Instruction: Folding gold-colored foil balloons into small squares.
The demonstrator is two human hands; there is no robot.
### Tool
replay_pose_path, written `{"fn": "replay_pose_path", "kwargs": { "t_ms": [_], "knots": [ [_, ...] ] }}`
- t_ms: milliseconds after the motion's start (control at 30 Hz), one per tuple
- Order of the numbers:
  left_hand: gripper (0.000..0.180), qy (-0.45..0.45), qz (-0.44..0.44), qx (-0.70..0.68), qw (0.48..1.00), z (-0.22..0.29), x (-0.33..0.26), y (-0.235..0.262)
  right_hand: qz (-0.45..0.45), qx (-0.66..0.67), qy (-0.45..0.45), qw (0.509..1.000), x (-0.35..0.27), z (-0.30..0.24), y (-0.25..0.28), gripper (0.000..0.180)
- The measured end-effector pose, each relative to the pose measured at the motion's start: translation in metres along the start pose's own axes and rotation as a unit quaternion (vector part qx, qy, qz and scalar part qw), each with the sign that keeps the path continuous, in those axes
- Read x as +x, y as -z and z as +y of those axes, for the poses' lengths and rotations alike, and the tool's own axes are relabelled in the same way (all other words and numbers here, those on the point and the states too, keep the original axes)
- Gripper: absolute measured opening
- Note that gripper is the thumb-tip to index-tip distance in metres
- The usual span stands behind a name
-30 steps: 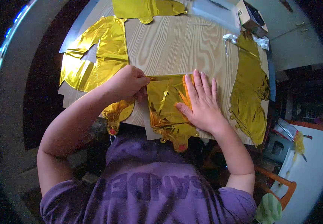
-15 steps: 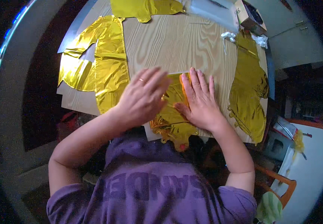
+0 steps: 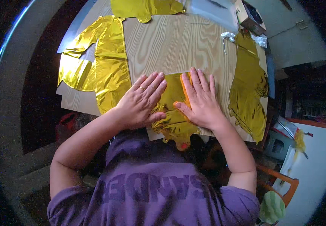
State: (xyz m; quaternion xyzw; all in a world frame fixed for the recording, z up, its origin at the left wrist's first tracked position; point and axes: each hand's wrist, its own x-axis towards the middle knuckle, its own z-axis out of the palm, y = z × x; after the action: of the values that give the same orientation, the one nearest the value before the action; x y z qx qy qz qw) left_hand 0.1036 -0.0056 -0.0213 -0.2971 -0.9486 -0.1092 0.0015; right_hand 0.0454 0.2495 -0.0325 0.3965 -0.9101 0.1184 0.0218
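Wood-grain tabletop (image 3: 172, 45) stretching ahead, left hand (image 3: 140, 100) and right hand (image 3: 201, 101) flat, unclenched, on gold foil (image 3: 173, 92) overhanging near edge

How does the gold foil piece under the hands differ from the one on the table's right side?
The central foil piece looks shorter and squarer, while the right-side foil piece is long and narrow. The left hand and right hand partly cover the central foil piece; neither touches the right-side foil piece. Both pieces are gold, shiny and creased.

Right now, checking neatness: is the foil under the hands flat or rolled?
Flat: wrinkled gold foil lies level between left hand and right hand.
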Motion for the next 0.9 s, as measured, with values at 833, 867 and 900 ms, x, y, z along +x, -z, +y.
{"fn": "replay_pose_path", "kwargs": {
  "t_ms": [833,867,900],
  "knots": [
    [0.109,0.03,-0.004,0.012,0.999,-0.005,-0.018,0.004,0.005,0.002,-0.009,1.0,0.008,-0.014,-0.004,0.088],
    [0.112,0.032,-0.012,0.01,0.999,-0.005,-0.019,0.006,0.003,0.006,-0.009,1.0,0.009,-0.015,-0.003,0.09],
    [0.115,0.035,-0.02,0.008,0.999,-0.004,-0.017,0.008,0.0,0.009,-0.009,1.0,0.009,-0.014,-0.003,0.091]
  ]
}}
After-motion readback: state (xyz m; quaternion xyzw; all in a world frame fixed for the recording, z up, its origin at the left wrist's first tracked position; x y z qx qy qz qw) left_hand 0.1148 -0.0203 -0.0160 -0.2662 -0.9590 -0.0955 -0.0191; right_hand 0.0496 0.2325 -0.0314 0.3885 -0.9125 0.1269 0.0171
